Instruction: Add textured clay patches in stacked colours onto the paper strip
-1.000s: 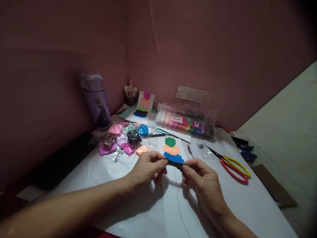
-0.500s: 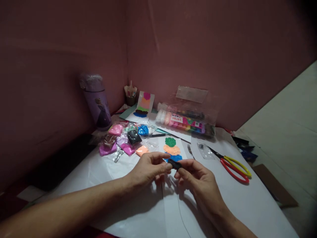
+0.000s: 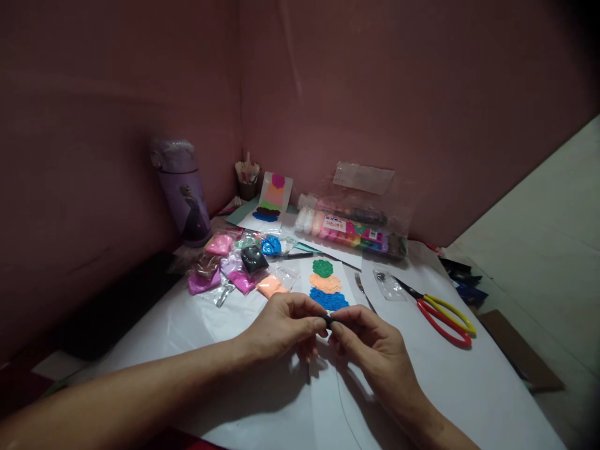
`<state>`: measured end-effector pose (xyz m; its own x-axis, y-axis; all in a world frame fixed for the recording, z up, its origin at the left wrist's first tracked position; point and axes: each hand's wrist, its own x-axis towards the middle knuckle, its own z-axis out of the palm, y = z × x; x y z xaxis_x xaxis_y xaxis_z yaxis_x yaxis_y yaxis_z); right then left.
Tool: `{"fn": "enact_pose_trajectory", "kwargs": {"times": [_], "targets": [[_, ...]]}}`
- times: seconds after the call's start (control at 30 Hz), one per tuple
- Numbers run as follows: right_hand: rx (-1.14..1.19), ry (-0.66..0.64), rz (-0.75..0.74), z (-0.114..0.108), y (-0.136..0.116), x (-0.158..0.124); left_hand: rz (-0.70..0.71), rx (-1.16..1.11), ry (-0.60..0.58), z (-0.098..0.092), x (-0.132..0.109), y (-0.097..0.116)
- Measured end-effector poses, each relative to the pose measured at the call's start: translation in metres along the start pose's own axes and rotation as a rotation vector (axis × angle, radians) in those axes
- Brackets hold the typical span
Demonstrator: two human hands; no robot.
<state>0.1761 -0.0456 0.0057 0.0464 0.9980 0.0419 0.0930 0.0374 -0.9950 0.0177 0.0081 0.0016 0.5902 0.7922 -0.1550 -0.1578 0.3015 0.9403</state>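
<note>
Between the fingertips of both hands is a small lump of black modelling clay (image 3: 329, 320), mostly covered by the fingers. My left hand (image 3: 288, 325) pinches it from the left with thumb and index finger. On the other side, my right hand (image 3: 375, 344) grips it the same way. Just beyond the fingers, a white paper strip (image 3: 307, 270) bears textured clay patches: a green one (image 3: 322, 269), a peach one (image 3: 325, 284) and a blue one (image 3: 329, 299). The strip runs under the hands toward me.
Several bagged clays, including a black packet (image 3: 254, 259), lie left of the strip. To the right are a fork (image 3: 360, 286), a small clear bag (image 3: 389, 286) and scissors (image 3: 440, 312). Farther back stand a purple bottle (image 3: 184, 194), a finished card (image 3: 269, 203) and a clay pack (image 3: 347, 228).
Both hands have come slightly lower and closer together. Less of the black clay shows between the fingers, and more of the blue patch is uncovered.
</note>
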Motion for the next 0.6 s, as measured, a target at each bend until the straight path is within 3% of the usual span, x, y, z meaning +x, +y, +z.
{"fn": "enact_pose_trajectory", "kwargs": {"times": [0.2,0.4,0.6], "targets": [[-0.025,-0.017,-0.080,-0.0009,0.0069,-0.0027,-0.013,0.024,-0.025,-0.0011,0.0001,0.0012],[-0.125,0.008,-0.118,-0.0028,0.0097,-0.0041,-0.010,0.013,0.033,0.0023,-0.0005,0.0037],[-0.203,-0.023,-0.213,-0.0025,0.0054,-0.0048,-0.009,0.015,-0.004,0.0008,-0.0007,0.0033]]}}
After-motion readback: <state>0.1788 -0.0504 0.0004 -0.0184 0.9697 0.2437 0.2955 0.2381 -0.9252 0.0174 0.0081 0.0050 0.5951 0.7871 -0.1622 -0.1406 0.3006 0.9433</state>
